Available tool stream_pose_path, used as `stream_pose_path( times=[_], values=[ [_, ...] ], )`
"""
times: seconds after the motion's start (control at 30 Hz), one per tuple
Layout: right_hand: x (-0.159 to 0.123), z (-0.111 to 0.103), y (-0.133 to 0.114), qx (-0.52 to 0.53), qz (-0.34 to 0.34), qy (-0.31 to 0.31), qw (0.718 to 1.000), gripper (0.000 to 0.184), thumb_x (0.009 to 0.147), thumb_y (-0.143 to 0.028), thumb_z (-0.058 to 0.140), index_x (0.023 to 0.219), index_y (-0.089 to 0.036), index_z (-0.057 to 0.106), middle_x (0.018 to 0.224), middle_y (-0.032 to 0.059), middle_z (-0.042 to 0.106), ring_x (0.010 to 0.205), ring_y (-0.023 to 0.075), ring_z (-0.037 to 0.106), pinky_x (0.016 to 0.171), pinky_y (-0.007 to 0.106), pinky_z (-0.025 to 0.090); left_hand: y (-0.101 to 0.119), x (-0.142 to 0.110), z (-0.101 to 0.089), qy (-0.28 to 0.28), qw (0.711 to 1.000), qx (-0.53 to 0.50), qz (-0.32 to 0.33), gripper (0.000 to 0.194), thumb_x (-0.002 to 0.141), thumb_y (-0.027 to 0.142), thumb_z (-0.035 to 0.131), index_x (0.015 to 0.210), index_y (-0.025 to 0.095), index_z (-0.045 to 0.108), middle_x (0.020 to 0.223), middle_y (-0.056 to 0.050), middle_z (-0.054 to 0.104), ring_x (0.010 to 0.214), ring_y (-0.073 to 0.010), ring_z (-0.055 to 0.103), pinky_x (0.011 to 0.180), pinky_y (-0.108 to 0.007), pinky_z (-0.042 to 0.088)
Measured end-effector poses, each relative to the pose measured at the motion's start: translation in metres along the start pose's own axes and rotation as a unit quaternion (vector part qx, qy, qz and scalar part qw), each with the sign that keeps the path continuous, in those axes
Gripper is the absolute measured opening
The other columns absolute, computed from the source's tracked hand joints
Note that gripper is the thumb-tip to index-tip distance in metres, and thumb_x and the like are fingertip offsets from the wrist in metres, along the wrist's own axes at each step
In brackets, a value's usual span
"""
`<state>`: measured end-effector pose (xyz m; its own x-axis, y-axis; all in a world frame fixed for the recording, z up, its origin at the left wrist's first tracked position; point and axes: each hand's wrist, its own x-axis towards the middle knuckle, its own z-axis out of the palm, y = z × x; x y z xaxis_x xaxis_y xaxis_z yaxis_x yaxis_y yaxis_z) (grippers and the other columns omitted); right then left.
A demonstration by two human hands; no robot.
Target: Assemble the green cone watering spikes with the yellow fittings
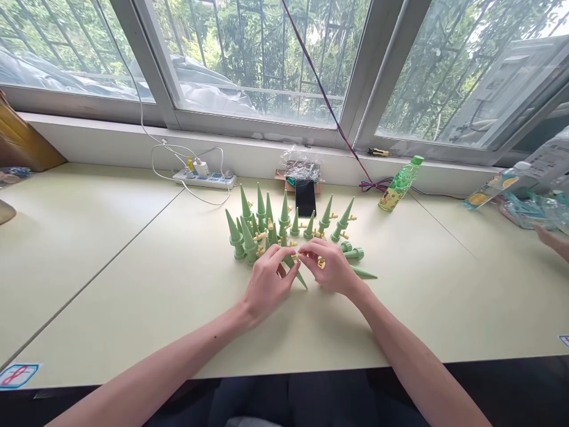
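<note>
My left hand (272, 279) is closed in a pinch, thumb and index finger at a small yellow plastic valve (296, 257). From the other side my right hand (328, 267) pinches the same valve, so the fingertips nearly meet. A green plastic watering spike (301, 279) points down and right just under the left fingers; whether that hand also grips it I cannot tell. Beyond both hands stand several upright green spikes (236, 237), many with yellow valves on their sides. Beside the right hand lie another spike (365, 273) and a green cap-ended part (354, 254); more yellow pieces (322, 262) are partly hidden by its fingers.
At the back are a black phone (305, 198), clear plastic wrap (302, 166) and a power strip (213, 179) with white cables. A green-capped bottle (400, 185) and an orange-labelled bottle (496, 185) stand to the right. Another person's hand (551, 242) shows at the right edge.
</note>
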<state>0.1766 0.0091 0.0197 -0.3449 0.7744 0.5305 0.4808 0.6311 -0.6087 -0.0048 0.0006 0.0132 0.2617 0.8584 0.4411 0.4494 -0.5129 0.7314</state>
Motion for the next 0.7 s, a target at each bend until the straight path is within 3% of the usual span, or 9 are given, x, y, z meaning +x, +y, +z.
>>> stream_pose_path(
  times=[0.27, 0.5, 0.7],
  values=[
    [0.0014, 0.0015, 0.0012, -0.001, 0.024, -0.008, 1.0, 0.016, 0.097, -0.023, 0.051, 0.085, -0.019, 0.061, 0.076, 0.0015, 0.059, 0.064, 0.0131, 0.049, 0.062, 0.027, 0.043, 0.0, -0.0008, 0.0004, 0.007, 1.0, 0.005, 0.016, 0.015, 0.089, 0.017, 0.061, 0.104, 0.022, 0.063, 0.091, 0.002, 0.056, 0.055, -0.0043, 0.053, 0.058, -0.021, 0.048],
    [0.0019, 0.0033, 0.0026, -0.024, 0.057, -0.018, 0.998, 0.035, 0.101, -0.032, 0.044, 0.07, -0.018, 0.052, 0.063, -0.0011, 0.05, 0.059, 0.0124, 0.043, 0.057, 0.026, 0.036, 0.0011, -0.0007, 0.0014, 0.007, 1.0, 0.005, 0.03, 0.017, 0.089, 0.015, 0.06, 0.105, 0.022, 0.063, 0.092, 0.001, 0.054, 0.053, -0.004, 0.051, 0.058, -0.022, 0.047],
    [0.0013, 0.003, 0.0015, -0.017, 0.069, -0.028, 0.997, 0.041, 0.103, -0.038, 0.039, 0.069, -0.018, 0.053, 0.061, -0.0009, 0.05, 0.056, 0.0119, 0.042, 0.056, 0.026, 0.035, 0.0013, -0.0007, 0.0015, 0.005, 0.999, 0.005, 0.034, 0.02, 0.088, 0.014, 0.06, 0.106, 0.022, 0.063, 0.092, 0.001, 0.054, 0.055, -0.0051, 0.051, 0.058, -0.023, 0.048]
  ],
)
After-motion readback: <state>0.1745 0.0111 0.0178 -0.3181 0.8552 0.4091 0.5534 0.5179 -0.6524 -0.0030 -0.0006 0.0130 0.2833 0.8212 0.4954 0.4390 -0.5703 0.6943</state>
